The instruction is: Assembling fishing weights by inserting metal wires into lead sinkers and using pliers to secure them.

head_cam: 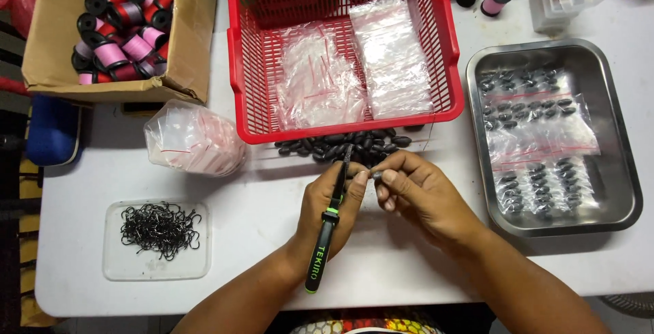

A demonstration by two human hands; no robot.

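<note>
Everything here is placed against the red basket (344,54), which stands at the far middle of the white table (409,266).

Well to the basket's left, a cardboard box (187,34) holds pink and red thread spools (122,20). Nearer the person on that side lie a bulging clear bag (194,140) and a clear tray (155,240) of black hooks (160,226).

Just in front of the basket's near wall lies a heap of dark oval sinkers (347,146). Below that heap the left hand (334,208) has its fingers (355,183) curled closed around slim black pliers with a green-trimmed handle (325,238). The handle runs down past the wrist and the tip points up towards the basket. The forearm comes in from the lower left, wrist raised off the table.

Just to the right, touching the left hand at the fingertips, the right hand (422,194) pinches a small grey sinker (376,176) between thumb and forefinger, with the other fingers loosely bent. Its forearm slants in from the lower right.

To the basket's right a steel tray (616,136) carries small clear bags of sinkers (538,143).
</note>
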